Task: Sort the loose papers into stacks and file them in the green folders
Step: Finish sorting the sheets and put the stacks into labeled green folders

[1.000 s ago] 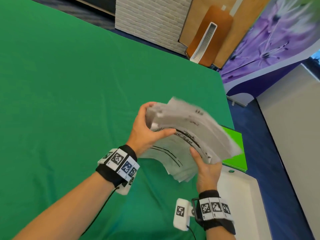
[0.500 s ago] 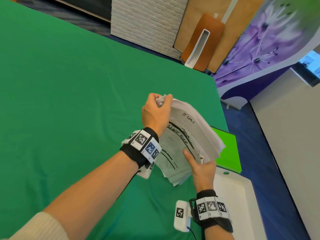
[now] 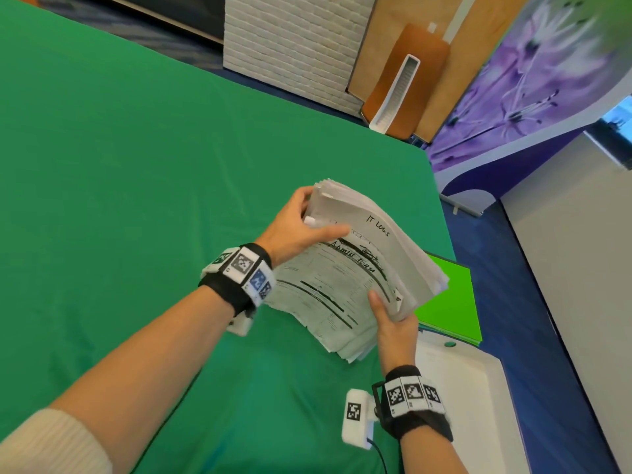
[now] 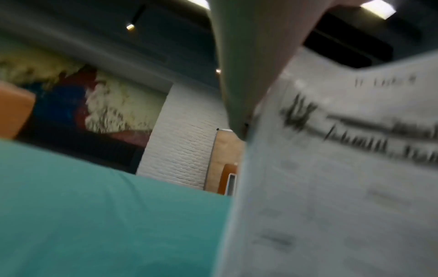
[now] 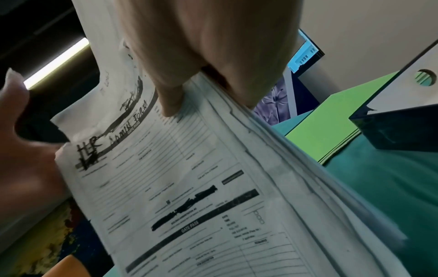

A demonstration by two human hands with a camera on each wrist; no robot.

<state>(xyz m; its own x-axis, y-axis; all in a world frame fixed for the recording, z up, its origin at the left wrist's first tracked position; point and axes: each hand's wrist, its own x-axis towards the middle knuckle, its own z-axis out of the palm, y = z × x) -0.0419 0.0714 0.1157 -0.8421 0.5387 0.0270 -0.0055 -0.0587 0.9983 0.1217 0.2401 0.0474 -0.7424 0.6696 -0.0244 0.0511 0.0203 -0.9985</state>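
Both hands hold a thick bundle of loose papers [image 3: 345,278] above the green table. The bundle is split: an upper part headed "IT LOGS" [image 3: 383,230] is lifted over a printed form with "ADMIN FORM" handwritten on it [image 5: 166,168]. My left hand [image 3: 301,227] grips the bundle's far left corner, thumb on top. My right hand [image 3: 393,323] pinches the near right edge, thumb pressed on the form [image 5: 170,105]. Bright green folders [image 3: 448,302] lie stacked at the table's right edge, also seen in the right wrist view [image 5: 331,127]. The left wrist view shows blurred paper [image 4: 331,168].
A green cloth [image 3: 136,200] covers the table, with a wide bare stretch to the left. A white tray [image 3: 478,405] sits at the near right corner beside the folders. Beyond the table stand a white brick panel [image 3: 294,39] and a brown chair [image 3: 410,77].
The left hand has shifted along the top corner, and its thumb now lies flat on the sheet. The bundle has tilted flatter, showing the written headings. The right hand keeps its pinch.
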